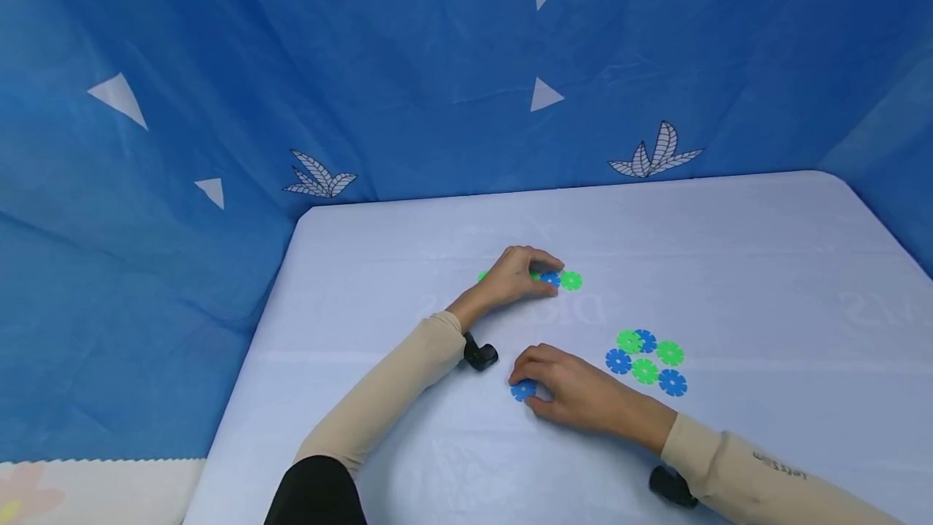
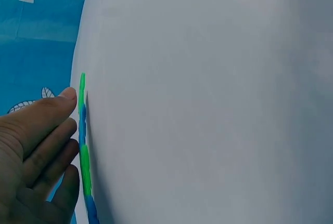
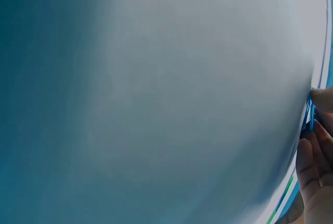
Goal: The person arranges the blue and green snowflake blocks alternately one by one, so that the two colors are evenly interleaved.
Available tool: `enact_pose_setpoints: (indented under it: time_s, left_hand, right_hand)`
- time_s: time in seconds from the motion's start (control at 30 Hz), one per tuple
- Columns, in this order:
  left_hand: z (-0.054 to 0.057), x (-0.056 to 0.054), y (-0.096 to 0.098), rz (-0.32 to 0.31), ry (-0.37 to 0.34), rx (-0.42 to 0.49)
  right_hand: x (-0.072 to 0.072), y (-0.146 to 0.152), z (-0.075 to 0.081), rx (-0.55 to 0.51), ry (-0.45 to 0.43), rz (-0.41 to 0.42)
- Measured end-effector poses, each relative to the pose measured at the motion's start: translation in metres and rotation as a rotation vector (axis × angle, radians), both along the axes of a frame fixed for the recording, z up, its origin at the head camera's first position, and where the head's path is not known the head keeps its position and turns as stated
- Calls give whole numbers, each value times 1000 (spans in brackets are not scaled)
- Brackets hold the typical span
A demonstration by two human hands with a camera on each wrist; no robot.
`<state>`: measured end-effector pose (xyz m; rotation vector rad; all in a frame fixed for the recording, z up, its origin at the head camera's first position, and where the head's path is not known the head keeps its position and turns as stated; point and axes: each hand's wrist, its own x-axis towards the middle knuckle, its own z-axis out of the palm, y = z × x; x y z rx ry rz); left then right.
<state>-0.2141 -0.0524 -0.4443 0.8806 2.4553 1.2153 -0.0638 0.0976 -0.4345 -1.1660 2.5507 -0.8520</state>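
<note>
On the white table [image 1: 408, 233], per head cam, I logged two bare hands w/ green & blue slotted discs. L hand [image 1: 510, 278] was over a row of discs [image 1: 551, 280], farther out than R; thumb & fingers stood apart about a blue one, relaxed, not clenched; contact I couldn't confirm. End green disc [image 1: 572, 280] lay just past the fingertips. L wrist cam gave the row near edge-on, green/blue alternating, fingertips close alongside. R hand [image 1: 576, 387] was nearer the wearer, thumb & fingers pinching a single blue disc [image 1: 522, 390]; R wrist cam agreed, disc edge-on & partly hidden. Loose cluster [image 1: 645, 371] of six, 3 green + 3 blue, lay just beyond R wrist, some touching. I also recorded beige sleeves [image 1: 386, 387], a blk. device [image 1: 481, 355] by L wrist, a second device [image 1: 672, 487] beside R forearm, & a blue backdrop [image 1: 437, 63] w/ wht. triangles & leaf prints.
</note>
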Motion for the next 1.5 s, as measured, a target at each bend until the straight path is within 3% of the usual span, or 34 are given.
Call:
enact_pose_setpoints:
  time_s: [0.3, 0.5, 0.83, 1.03, 1.5]
  left_hand:
    - [-1, 1, 12, -15, 4, 16]
    - [-1, 3, 14, -21, 12, -11]
    - [-1, 3, 17, -19, 24, -27]
    - [-2, 2, 19, -20, 25, -25]
    - [2, 3, 25, -8, 32, -33]
  right_hand:
    - [4, 2, 1, 15, 7, -1]
    - [-1, 13, 5, -26, 28, -103]
    - [-31, 42, 10, -106, 54, -400]
    - [-53, 60, 12, -93, 63, -533]
    - [-79, 73, 10, -35, 30, -640]
